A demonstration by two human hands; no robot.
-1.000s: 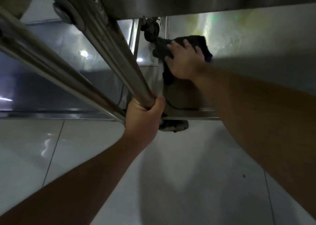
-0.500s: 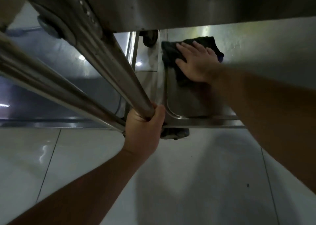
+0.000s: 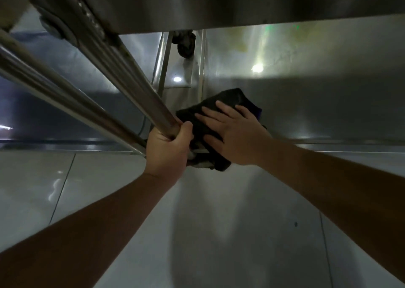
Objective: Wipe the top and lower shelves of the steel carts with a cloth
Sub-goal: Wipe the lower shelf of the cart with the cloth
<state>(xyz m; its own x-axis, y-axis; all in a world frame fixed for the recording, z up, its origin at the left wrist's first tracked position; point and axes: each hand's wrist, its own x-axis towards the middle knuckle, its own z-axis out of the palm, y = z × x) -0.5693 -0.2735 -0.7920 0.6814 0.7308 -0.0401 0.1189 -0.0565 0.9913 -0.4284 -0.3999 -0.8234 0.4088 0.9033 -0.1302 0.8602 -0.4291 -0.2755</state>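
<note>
1. My right hand [image 3: 234, 134] lies flat, fingers straight, pressing the dark cloth [image 3: 221, 110] onto the lower shelf [image 3: 306, 103] at its near left corner. The cloth's near end hangs over the shelf lip.
2. My left hand [image 3: 168, 149] is curled tight around the cart's upright post [image 3: 140, 95], at 9 o'clock from the cloth and just beside it.
3. Risk: the overhanging end could slide off the edge and drop to the floor if I pull further toward 6 o'clock.
4. Risk: my knuckles could hit the post or the shelf rim, because the corner is cramped and both hands are almost touching.
5. Risk: the cart could roll on its caster [image 3: 185, 44] if my grip on the post loosens.
6. Surface: brushed steel, glossy, with light glare and yellowish staining toward 12 o'clock, which looks unwiped.
7. Room: dim, with a pale tiled floor [image 3: 219, 233] below, the upper shelf [image 3: 241, 5] overhead, and a second steel cart [image 3: 65, 103] at 9 o'clock.
</note>
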